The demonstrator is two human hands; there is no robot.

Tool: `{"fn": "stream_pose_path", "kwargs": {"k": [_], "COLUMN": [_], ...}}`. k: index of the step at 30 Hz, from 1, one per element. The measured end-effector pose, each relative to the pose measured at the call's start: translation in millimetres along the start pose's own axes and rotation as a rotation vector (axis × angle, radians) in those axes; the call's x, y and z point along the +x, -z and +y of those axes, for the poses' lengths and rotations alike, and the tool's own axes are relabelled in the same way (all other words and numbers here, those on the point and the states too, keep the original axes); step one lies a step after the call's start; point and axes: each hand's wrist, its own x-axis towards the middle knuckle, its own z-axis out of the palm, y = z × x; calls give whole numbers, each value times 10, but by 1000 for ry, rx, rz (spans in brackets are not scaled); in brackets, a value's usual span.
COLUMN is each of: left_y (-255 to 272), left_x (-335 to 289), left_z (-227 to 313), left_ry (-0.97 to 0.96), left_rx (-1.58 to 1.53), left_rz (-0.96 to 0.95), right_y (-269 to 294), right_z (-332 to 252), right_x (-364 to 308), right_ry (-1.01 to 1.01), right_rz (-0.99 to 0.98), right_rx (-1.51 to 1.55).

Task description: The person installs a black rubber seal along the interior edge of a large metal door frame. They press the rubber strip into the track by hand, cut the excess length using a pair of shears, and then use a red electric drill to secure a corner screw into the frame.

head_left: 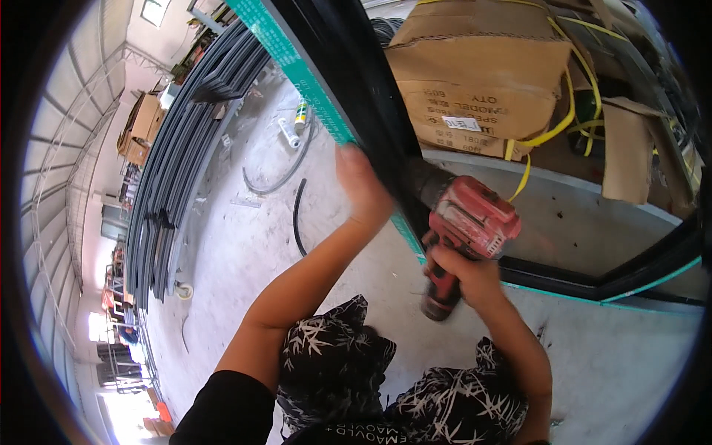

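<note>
My right hand (pixel 469 271) is wrapped round the handle of a red and black cordless drill (pixel 476 216). The drill's front end points at the inner side of a black window or door frame (pixel 348 67), and its tip is hidden there. Green and white protective film (pixel 300 78) runs along the frame's outer side. At that edge, just left of the drill, my left hand (pixel 361 185) grips the frame; it is slightly blurred, and the frame hides most of its fingers.
Inside the frame's opening sits a large cardboard box (pixel 475 81) with yellow straps (pixel 564 122). Long dark profiles (pixel 178 178) are stacked at the left. A white tube (pixel 288 133), a bottle with a yellow label (pixel 300 115) and a black hose piece (pixel 298 215) lie on the concrete floor (pixel 222 245).
</note>
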Motion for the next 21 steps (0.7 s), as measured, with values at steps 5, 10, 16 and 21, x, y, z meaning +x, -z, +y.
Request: {"fn": "stream_pose_path", "kwargs": {"k": [5, 10, 16, 21], "left_y": [96, 76, -14, -85], "left_x": [30, -97, -17, 3], "left_z": [169, 220, 282, 323], "left_ry": [-13, 53, 33, 30], "left_rx": [0, -52, -46, -7], "left_rz": [-117, -93, -128, -76], "right_y": [28, 43, 81, 29], "right_z": [-130, 83, 8, 28], "right_x": [-151, -288, -260, -105], "right_ry": [-7, -42, -141, -97], "right_rz": [9, 35, 61, -47], "right_rx": [-7, 137, 33, -77]}}
